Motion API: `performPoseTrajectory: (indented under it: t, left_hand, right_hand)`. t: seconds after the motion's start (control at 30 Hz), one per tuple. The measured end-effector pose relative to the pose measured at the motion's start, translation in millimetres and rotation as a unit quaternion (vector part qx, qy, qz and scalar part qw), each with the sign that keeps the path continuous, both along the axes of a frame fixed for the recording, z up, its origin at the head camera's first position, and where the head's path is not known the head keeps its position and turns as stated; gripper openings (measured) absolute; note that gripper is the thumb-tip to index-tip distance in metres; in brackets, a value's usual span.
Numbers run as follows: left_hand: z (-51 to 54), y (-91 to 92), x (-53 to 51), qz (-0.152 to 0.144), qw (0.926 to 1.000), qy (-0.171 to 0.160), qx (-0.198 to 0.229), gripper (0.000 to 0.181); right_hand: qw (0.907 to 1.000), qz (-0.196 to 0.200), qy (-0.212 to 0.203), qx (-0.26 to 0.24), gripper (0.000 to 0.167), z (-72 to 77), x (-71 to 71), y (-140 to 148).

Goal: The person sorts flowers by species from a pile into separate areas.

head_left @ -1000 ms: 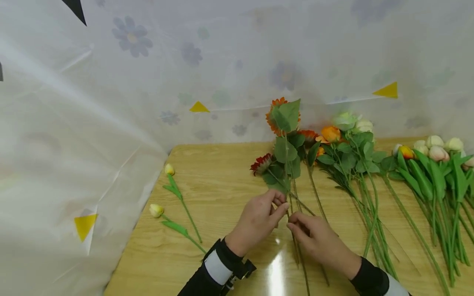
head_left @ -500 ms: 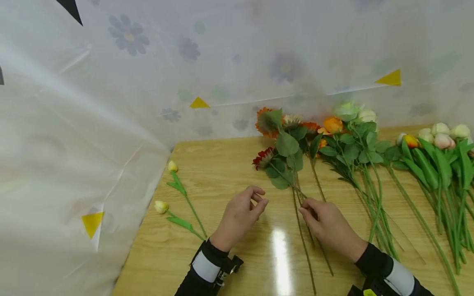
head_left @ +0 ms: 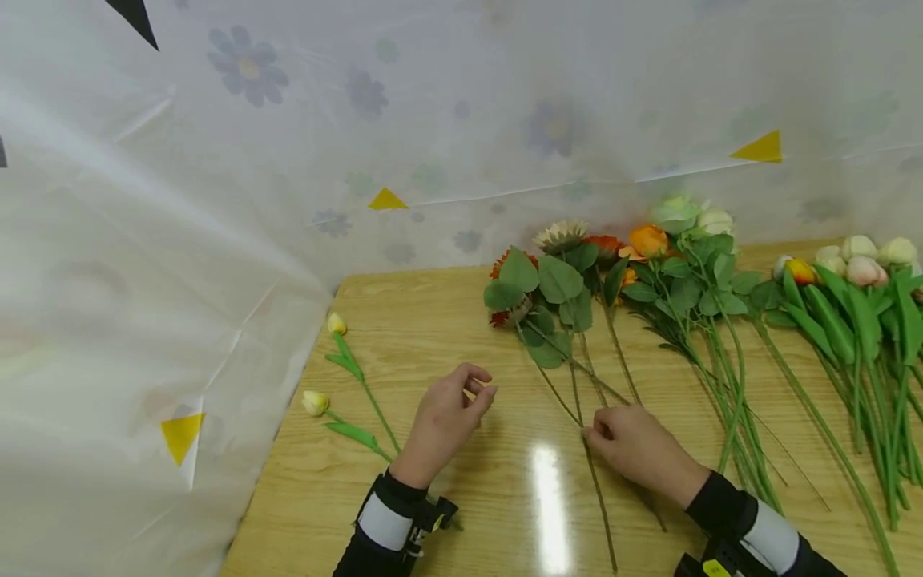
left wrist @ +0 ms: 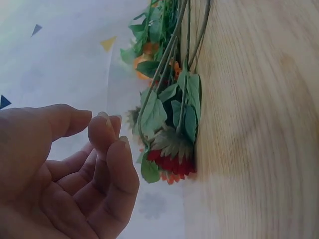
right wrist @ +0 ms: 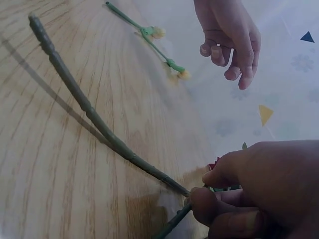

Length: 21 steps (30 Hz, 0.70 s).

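My right hand (head_left: pixel 642 453) pinches a thin green-brown flower stem (right wrist: pixel 119 147) between thumb and fingertips, low over the table. That stem runs up to an orange-red flower (head_left: pixel 502 263), mostly hidden behind its leaves. Beside it lie a dark red flower (left wrist: pixel 172 162) and a cream flower (head_left: pixel 561 236), their stems crossing near my right fingertips. To the left, my left hand (head_left: pixel 447 417) hovers above the wood, fingers loosely bent around nothing. Two pale yellow tulips, one near (head_left: pixel 315 403) and one farther back (head_left: pixel 336 324), lie left of it.
Right of the hands, an orange rose (head_left: pixel 648 240) and pale green and white blooms lie with long stems. A bunch of tulips (head_left: pixel 822 340) covers the table's right side. A patterned plastic sheet (head_left: pixel 461 96) hangs behind the wooden table (head_left: pixel 404 312).
My left hand has left the stem and moved down to the left. The orange-red flower has come down beside the dark red one, while my right hand keeps its stem and moved slightly right.
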<state>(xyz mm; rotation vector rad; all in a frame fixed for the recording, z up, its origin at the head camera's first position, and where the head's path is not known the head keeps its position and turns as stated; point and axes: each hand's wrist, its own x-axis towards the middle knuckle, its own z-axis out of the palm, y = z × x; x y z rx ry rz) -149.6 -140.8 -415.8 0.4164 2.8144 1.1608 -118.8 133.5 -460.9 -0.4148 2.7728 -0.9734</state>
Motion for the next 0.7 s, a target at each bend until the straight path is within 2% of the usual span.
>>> performPoseTrajectory:
  t: [0.23, 0.3, 0.37, 0.43, 0.57, 0.7]
  left_hand:
    - [-6.3, -5.8, 0.2, 0.035, 0.9993, -0.01, -0.003, 0.021]
    - [-6.4, -14.2, -0.9, 0.057, 0.9979, -0.008, -0.028, 0.019]
    - [-5.7, -26.7, -2.8, 0.085, 0.9936, -0.01, -0.074, 0.019]
    - [-5.1, -42.8, -4.4, 0.112, 0.9843, -0.02, -0.135, 0.021]
    - [-7.8, -75.2, -6.3, 0.149, 0.9582, -0.056, -0.237, 0.033]
    - [-16.8, -97.2, -4.6, 0.178, 0.9412, -0.11, -0.266, 0.05]
  right_hand:
    - [0.9984, -0.01, 0.019, 0.053, 0.038, -1.2, 4.2, 11.4]
    - [0.9975, -0.013, 0.027, 0.065, 0.037, -2.0, 5.2, 10.5]
    - [0.9964, -0.014, 0.036, 0.075, 0.038, -2.9, 6.0, 7.9]
    - [0.9959, -0.014, 0.039, 0.081, 0.038, -3.7, 6.1, 4.1]
    - [0.995, -0.02, 0.041, 0.089, 0.037, -3.6, 7.1, -0.9]
    - [0.9948, -0.028, 0.046, 0.086, 0.034, -1.0, 8.4, -0.9]
